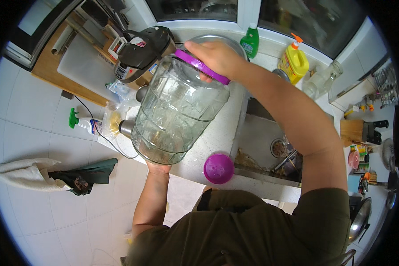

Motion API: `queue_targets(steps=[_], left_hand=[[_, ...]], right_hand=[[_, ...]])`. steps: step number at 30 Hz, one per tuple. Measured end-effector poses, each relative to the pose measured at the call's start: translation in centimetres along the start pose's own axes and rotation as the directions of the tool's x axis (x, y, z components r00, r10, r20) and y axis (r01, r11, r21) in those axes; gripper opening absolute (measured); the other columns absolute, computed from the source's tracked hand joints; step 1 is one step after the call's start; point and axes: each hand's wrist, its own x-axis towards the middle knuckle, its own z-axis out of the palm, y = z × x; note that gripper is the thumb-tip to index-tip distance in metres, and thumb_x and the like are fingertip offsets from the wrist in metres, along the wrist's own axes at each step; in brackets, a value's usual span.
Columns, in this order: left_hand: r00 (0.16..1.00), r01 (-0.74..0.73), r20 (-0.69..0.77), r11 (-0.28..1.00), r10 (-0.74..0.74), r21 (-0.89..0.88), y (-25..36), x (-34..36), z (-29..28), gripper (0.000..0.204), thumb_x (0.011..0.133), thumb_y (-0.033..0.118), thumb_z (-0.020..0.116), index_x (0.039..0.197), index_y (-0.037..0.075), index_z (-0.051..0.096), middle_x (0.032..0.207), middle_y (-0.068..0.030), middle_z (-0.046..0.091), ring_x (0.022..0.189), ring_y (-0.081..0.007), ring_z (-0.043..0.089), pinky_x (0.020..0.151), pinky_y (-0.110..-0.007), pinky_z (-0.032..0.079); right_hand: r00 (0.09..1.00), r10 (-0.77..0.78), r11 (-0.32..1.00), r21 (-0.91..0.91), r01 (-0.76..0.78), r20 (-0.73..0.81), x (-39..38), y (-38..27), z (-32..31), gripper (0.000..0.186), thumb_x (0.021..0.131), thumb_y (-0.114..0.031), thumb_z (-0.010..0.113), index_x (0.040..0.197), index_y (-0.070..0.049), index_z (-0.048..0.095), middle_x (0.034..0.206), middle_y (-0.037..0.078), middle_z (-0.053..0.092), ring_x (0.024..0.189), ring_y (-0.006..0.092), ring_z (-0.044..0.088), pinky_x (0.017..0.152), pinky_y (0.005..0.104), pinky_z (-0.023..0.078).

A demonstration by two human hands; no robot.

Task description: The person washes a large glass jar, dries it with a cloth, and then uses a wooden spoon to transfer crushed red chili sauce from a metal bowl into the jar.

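right hand [217,57]: curled around the glass jar [177,115] at its purple rim [201,66], likely steadying the tilt
left hand [158,168]: under the base, probably bearing weight; fingers hidden, spread cannot be told
jar: above the tabletop [217,141], left of the sink [259,133]
purple piece [218,168]: on the near tabletop; bowl or lid unclear

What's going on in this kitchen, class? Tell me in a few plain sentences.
A person is holding a large clear glass jar in both hands. The right hand grips the end with the purple ring, while the left hand supports the opposite end from below, its fingers mostly hidden. A purple round piece sits on the white counter, beside the sink.
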Motion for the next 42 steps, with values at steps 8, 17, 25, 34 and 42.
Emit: queue_targets(steps=[8, 17, 25, 34, 42], left_hand=[[0.999, -0.041, -0.006, 0.999, 0.041, 0.025, 2.3, 2.8, -1.5, 0.070, 0.098, 0.062, 0.043, 0.148, 0.013, 0.045, 0.149, -0.0110, 0.048, 0.134, -0.0340, 0.049, 0.110, -0.052, 0.042], [0.981, -0.066, -0.171, 0.985, 0.094, 0.161, 3.9, 4.4, -1.6, 0.066, 0.100, 0.059, 0.044, 0.147, 0.013, 0.046, 0.146, -0.0092, 0.051, 0.133, -0.0327, 0.049, 0.112, -0.050, 0.040], [0.967, -0.047, -0.228, 0.961, 0.112, 0.273, 6.3, 4.6, 0.7, 0.064, 0.100, 0.060, 0.043, 0.142, 0.012, 0.051, 0.140, -0.0083, 0.055, 0.127, -0.0306, 0.053, 0.108, -0.047, 0.043], [0.984, -0.059, -0.132, 0.910, 0.123, 0.410, 9.2, 5.9, 4.0, 0.066, 0.100, 0.061, 0.041, 0.143, 0.011, 0.048, 0.136, -0.0111, 0.057, 0.121, -0.0313, 0.058, 0.103, -0.047, 0.049], [0.983, -0.079, -0.088, 0.804, 0.161, 0.590, 12.0, 7.0, 9.4, 0.067, 0.104, 0.058, 0.032, 0.147, 0.008, 0.044, 0.136, -0.0131, 0.059, 0.122, -0.0291, 0.060, 0.102, -0.045, 0.051]], right_hand=[[0.995, 0.062, 0.990, 0.135, -0.050, -0.083, 6.0, 5.1, 1.0, 0.046, 0.099, -0.048, 0.056, 0.095, -0.003, 0.066, 0.074, 0.009, 0.068, 0.059, 0.0157, 0.063, 0.059, 0.0305, 0.051], [0.995, 0.047, 0.981, 0.193, -0.029, -0.087, 9.3, 8.8, 0.6, 0.050, 0.100, -0.052, 0.052, 0.108, -0.005, 0.066, 0.086, 0.008, 0.069, 0.072, 0.0153, 0.066, 0.068, 0.0300, 0.053], [0.993, 0.092, 0.909, 0.414, -0.056, -0.068, 9.2, 10.7, 0.7, 0.046, 0.102, -0.047, 0.051, 0.113, -0.005, 0.064, 0.090, 0.009, 0.070, 0.071, 0.0148, 0.067, 0.064, 0.0288, 0.055], [0.993, 0.107, 0.749, 0.660, -0.054, -0.041, 11.1, 13.4, 0.9, 0.045, 0.103, -0.042, 0.052, 0.125, -0.004, 0.062, 0.103, 0.010, 0.071, 0.084, 0.0147, 0.069, 0.074, 0.0297, 0.059], [0.980, 0.173, 0.524, 0.852, -0.009, -0.097, 11.2, 14.2, 2.5, 0.035, 0.102, -0.038, 0.056, 0.109, -0.007, 0.068, 0.082, 0.000, 0.064, 0.065, 0.0079, 0.055, 0.055, 0.0251, 0.046]])
